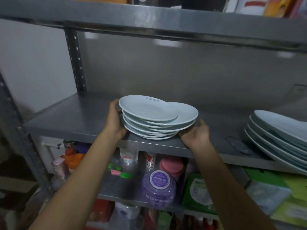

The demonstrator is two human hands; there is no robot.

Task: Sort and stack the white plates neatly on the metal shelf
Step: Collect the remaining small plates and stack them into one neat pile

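A stack of several white plates (157, 118) sits on the grey metal shelf (79, 120), near its front edge. The top plate is shifted left of the one beneath, so the stack is uneven. My left hand (116, 120) presses flat against the stack's left side, fingers reaching up to the top rim. My right hand (196, 133) lies at the stack's lower right edge, palm up, fingers relaxed under the bottom rim. A second stack of larger white plates (279, 138) leans at the shelf's right end.
A dark remote-like object (239, 145) lies on the shelf between the two stacks. An upper shelf (166, 19) runs overhead. Below, a lower shelf holds bottles, a purple jar (157, 186) and green packets (197, 195).
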